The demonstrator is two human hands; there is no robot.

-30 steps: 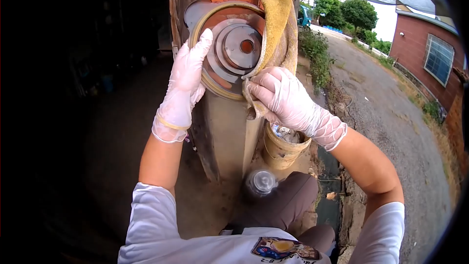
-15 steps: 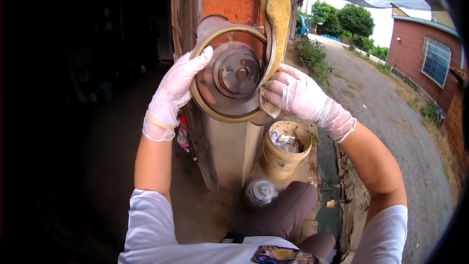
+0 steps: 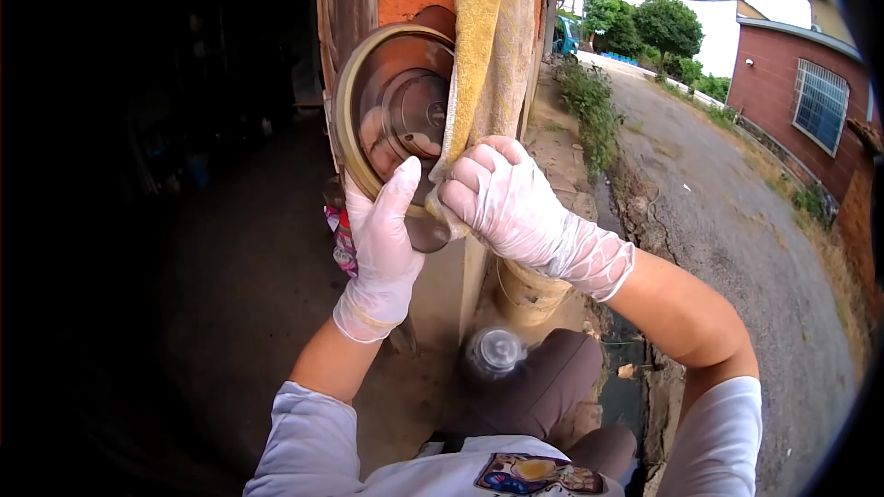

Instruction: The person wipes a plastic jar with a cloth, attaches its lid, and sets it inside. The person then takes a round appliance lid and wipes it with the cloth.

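A round, see-through lid-like cover [image 3: 391, 120] with a tan rim and stepped rings at its centre is held up before the brick pillar. My left hand [image 3: 385, 235] grips its lower edge, thumb on the near face and fingers mostly hidden behind. A yellow towel [image 3: 474, 46] hangs down along the cover's right side. My right hand [image 3: 511, 198] is closed around the towel's lower end, pressing it at the cover's lower right rim. Both hands wear thin white gloves.
Below the right forearm stands a dirty cream bucket [image 3: 529, 296], partly covered. A clear plastic container [image 3: 495, 352] is beside my knee. The brick pillar [image 3: 419, 0] rises ahead, with a dark room on the left and a gutter [image 3: 622, 396] and road [image 3: 718, 248] on the right.
The cover has turned and shifted left, now seen at an angle. My left hand has slid down to its lower edge. My right hand has moved left and lower with the towel's end.
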